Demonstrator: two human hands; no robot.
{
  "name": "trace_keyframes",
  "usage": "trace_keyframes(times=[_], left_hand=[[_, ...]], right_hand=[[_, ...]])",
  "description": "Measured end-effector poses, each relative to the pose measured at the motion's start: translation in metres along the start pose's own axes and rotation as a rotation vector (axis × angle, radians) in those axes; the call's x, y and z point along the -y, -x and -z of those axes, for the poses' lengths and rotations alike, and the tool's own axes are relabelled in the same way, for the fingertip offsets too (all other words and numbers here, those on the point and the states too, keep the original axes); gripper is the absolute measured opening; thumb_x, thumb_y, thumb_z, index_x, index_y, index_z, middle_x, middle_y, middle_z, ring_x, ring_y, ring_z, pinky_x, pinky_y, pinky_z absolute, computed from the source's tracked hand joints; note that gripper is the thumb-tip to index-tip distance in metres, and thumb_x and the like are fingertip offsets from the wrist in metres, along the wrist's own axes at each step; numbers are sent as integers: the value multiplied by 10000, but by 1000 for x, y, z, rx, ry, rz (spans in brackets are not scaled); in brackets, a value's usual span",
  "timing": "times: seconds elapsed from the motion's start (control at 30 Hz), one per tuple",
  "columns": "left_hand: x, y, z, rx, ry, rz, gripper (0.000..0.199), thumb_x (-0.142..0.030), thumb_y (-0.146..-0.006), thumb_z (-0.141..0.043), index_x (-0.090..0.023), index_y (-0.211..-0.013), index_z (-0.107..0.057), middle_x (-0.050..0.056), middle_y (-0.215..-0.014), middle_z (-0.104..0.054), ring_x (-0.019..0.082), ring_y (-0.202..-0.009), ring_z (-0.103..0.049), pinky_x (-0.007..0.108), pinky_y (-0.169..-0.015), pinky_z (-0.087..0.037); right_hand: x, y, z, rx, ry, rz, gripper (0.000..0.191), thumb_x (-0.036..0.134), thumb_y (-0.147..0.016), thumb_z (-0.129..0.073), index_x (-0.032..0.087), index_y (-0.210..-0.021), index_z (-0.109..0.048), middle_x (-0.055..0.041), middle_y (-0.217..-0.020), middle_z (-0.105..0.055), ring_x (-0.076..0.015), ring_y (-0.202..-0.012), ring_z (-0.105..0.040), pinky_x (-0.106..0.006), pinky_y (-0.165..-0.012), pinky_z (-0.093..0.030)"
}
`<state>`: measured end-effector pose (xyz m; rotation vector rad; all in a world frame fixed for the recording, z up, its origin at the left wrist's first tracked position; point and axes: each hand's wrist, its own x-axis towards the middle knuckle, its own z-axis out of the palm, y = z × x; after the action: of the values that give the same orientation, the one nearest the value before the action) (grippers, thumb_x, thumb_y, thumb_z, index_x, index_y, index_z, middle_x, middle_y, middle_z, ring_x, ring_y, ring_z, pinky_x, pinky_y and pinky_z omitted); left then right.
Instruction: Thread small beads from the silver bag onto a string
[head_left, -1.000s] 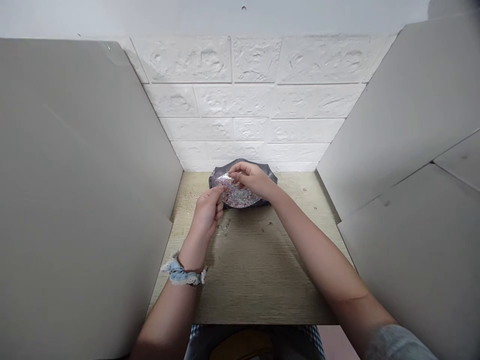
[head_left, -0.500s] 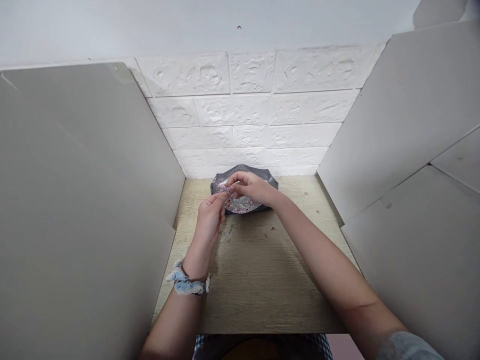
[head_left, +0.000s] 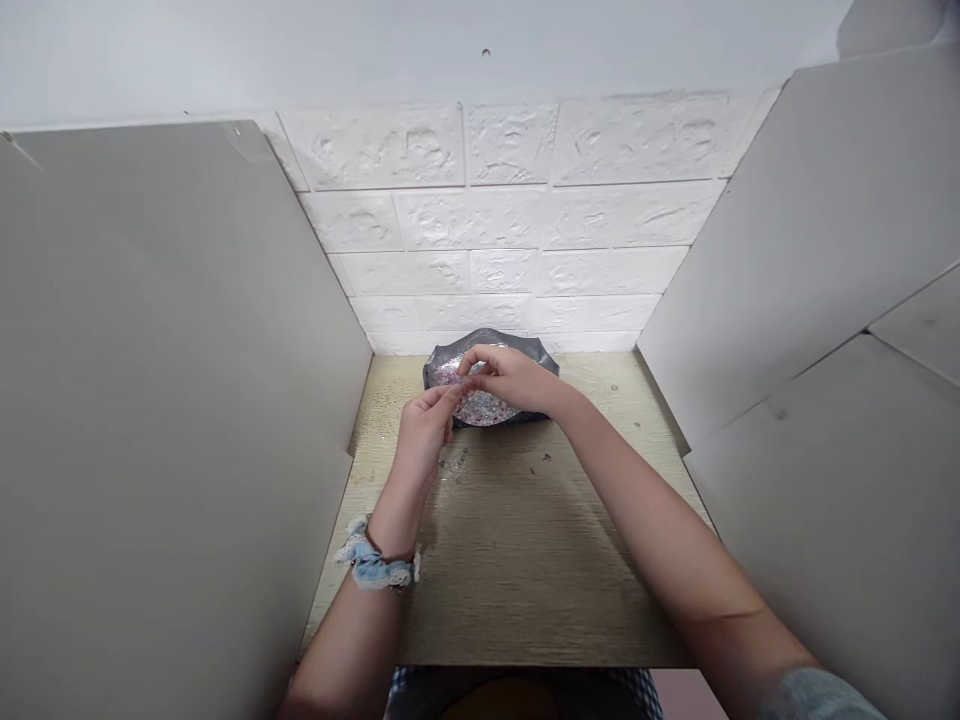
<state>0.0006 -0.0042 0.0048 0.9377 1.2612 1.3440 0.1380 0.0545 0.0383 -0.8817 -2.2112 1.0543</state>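
A dark grey bag (head_left: 529,350) lies open against the back of the table, filled with small clear, white and pink beads (head_left: 486,408). Over its left side my two hands meet, fingertips nearly touching. My left hand (head_left: 427,425) is closed in a pinch of thumb and forefinger. From the right, my right hand (head_left: 506,378) reaches across the bag, thumb and forefinger pressed together. Whatever lies between the fingertips is too small to make out. A short row of clear beads (head_left: 453,462) rests on the table just below my left hand.
Grey panels stand on the left (head_left: 165,400) and right (head_left: 810,300) of the wooden table (head_left: 540,560). White brick-patterned wall (head_left: 502,215) rises behind the bag. Small dark bits (head_left: 546,457) and a few loose beads (head_left: 637,424) lie on the tabletop. A blue scrunchie (head_left: 375,562) circles my left wrist.
The view has shifted slightly. My right hand's fingers have drawn in a little closer to my left fingertips; both hands stay over the bag.
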Motion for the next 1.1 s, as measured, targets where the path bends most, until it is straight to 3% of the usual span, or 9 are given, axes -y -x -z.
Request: trace_keyframes(times=[0.47, 0.83, 1.1], left_hand=[[2, -1, 1, 3, -54, -47, 281, -392, -646, -612, -127, -742, -624, -83, -368, -270, 29, -340, -187, 180, -347, -114], [5, -2, 3, 10, -92, -41, 321, -430, -652, -598, -117, -726, -608, -86, -362, -247, 29, -344, -166, 180, -353, -99], [5, -2, 4, 68, 2, -42, 305, -426, -666, -592, -126, -640, -538, -87, -364, -236, 28, -342, -160, 182, -345, -100]], right_hand=[[2, 0, 0, -11, 152, 47, 101, 215, -770, -476, 169, -828, -544, -9, -857, -563, -88, -720, -506, -223, -634, -369], [5, 2, -2, 12, 163, 34, 116, 214, -775, -464, 169, -820, -561, -14, -847, -577, -93, -741, -515, -233, -645, -378], [6, 2, 0, -15, 88, 20, 100, 226, -720, -556, 162, -769, -616, -10, -757, -614, -98, -689, -542, -226, -618, -390]])
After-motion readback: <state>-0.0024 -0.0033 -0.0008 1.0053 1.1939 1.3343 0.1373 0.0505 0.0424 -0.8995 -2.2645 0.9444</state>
